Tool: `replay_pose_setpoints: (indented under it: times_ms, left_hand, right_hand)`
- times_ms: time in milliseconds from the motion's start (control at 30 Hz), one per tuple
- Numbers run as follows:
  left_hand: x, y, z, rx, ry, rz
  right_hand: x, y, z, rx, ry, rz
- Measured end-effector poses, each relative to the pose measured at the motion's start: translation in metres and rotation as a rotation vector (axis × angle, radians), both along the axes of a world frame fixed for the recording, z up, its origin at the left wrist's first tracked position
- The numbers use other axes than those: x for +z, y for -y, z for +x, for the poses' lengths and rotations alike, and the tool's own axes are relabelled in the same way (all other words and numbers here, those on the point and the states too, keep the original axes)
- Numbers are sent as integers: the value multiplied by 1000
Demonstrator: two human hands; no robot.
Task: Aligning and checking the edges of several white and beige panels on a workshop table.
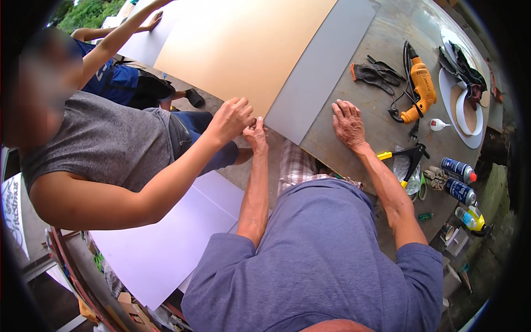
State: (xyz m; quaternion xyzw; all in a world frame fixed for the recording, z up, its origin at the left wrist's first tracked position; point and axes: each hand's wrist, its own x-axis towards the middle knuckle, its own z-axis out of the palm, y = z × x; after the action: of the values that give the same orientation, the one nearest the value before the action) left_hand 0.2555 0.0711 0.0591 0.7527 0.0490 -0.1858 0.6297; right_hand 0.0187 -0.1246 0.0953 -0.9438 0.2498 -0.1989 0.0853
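Observation:
My left hand (256,137) is at the near corner of a large tan sheet (243,44), its fingers bent and drawn together. What they pinch, if anything, is too small to make out. Right beside it, a co-worker's hand (229,120) is also closed, fingertips almost touching mine. Under the tan sheet's right side runs a grey sheet (326,72). My right hand (349,124) lies palm down on the metal table (323,146), fingers stretched out and holding nothing. A dark work glove (377,73) with an orange cuff and a yellow-orange corded drill (422,88) lie beyond it.
Along the table's right side are a yellow-and-black hand tool (412,157), a small white bottle (438,124), white rings (470,110), and spray cans (456,167). White sheets (171,232) lie behind the co-worker in a grey top (105,144). Another person (119,77) stands farther left.

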Motion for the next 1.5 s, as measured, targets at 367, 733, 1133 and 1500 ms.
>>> replay_pose_setpoints:
  times_ms: [367,733,1133,1500]
  left_hand:
    - [-2,-1,1,8,-4,40]
    - [5,1,-2,-3,-31,0]
    - [16,6,-2,-72,511,325]
    - [27,-7,3,-374,734,332]
  right_hand:
    - [-1,0,0,-4,18,3]
    - [-2,0,0,-16,4,29]
    - [-4,-2,1,-26,19,26]
    - [-3,-1,3,-8,32,14]
